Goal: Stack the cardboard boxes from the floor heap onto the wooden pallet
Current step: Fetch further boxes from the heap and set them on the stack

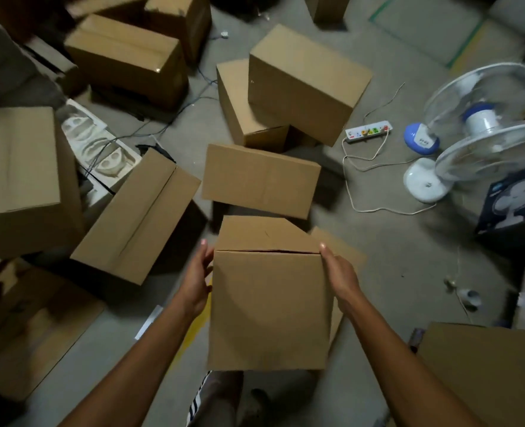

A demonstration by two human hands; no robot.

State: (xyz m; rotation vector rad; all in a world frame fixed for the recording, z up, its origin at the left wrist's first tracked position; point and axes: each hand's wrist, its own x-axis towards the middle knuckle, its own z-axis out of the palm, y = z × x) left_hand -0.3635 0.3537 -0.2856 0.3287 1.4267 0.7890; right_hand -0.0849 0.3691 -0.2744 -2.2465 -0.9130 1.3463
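Several loose boxes (259,178) lie scattered on the grey concrete floor (393,257), beyond and to the left of the held box (270,306). Far right of it stands a white fan (483,118), with a power strip (368,131) nearer. White foam packing (101,143) sits off to its upper left. And the hold: left hand (196,278) flat against the box's left side, fingers straight, right hand (339,272) pressed at its upper right corner, so the box is squeezed between both palms, clear of the floor.
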